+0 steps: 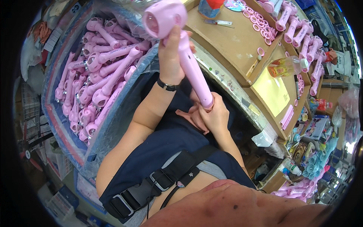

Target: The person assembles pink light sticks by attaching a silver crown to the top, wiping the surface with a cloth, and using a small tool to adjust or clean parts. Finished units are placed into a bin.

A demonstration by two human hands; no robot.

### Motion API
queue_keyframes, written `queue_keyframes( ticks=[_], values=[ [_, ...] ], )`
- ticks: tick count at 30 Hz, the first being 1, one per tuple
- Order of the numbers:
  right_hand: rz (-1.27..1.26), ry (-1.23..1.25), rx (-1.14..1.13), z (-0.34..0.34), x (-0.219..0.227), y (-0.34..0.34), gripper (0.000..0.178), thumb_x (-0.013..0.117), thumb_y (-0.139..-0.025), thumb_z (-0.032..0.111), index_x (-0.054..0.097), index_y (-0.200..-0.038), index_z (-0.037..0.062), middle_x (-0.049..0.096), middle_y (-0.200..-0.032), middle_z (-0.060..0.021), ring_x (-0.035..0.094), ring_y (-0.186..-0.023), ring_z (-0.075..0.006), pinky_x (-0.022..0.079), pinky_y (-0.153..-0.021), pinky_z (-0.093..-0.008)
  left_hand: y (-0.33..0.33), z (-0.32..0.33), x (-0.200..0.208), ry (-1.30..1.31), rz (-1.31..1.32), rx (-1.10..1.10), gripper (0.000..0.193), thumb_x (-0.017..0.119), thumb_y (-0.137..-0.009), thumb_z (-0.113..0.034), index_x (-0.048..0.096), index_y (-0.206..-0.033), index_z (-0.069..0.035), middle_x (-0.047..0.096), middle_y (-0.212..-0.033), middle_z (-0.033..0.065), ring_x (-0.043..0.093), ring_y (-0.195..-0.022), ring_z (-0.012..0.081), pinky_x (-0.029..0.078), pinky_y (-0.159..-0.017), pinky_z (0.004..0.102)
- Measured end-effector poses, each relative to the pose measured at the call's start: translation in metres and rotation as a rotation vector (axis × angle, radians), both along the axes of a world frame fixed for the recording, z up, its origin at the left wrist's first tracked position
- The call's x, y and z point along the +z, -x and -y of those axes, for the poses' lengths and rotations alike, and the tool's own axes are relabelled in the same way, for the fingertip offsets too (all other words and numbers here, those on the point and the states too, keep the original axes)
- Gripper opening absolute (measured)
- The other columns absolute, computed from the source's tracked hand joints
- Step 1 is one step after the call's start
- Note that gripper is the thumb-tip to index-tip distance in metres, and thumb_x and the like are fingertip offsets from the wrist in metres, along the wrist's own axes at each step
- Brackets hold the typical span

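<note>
A long pink plastic toy wand (193, 66), with a bulbous head that has a round opening, is held at a slant in front of me. My left hand (171, 58), with a black watch at the wrist, is closed round the neck just below the head. Around the wand's lower end my right hand (217, 113) is closed, with its fingers partly hidden. A peach-coloured cloth (193, 119) hangs beside and under the right hand; whether the fingers grip it too I cannot tell.
At left, a blue plastic-lined bin (107, 140) holds many similar pink wands (113, 75). The cardboard-covered table (215, 41) at right carries pink rings (261, 26), a brush (254, 65), a bottle (283, 67) and yellow paper (270, 92). More pink wands (300, 32) lie beyond.
</note>
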State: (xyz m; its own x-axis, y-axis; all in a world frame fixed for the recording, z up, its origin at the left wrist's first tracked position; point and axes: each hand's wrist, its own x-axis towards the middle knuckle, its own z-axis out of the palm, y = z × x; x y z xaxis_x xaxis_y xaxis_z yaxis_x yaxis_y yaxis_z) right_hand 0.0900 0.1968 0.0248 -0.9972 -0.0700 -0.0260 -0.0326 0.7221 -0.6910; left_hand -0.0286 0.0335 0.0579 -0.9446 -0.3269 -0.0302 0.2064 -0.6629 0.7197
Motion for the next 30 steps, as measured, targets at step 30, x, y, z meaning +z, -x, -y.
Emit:
queue_keyframes(
  ticks=[30],
  values=[
    [-0.833, -0.234, -0.27, -0.11, 0.042, 0.118, 0.039, 0.069, -0.081, 0.016, 0.055, -0.113, -0.0004, 0.057, -0.108, -0.0182, 0.055, -0.1, -0.0319, 0.042, -0.09, -0.0371, -0.059, 0.007, -0.038, 0.067, -0.065, -0.872, 0.058, 0.038, -0.095, -0.051, 0.035, -0.128, -0.003, 0.06, -0.09, 0.0161, 0.061, -0.064, 0.0162, 0.053, -0.06, 0.0274]
  ],
)
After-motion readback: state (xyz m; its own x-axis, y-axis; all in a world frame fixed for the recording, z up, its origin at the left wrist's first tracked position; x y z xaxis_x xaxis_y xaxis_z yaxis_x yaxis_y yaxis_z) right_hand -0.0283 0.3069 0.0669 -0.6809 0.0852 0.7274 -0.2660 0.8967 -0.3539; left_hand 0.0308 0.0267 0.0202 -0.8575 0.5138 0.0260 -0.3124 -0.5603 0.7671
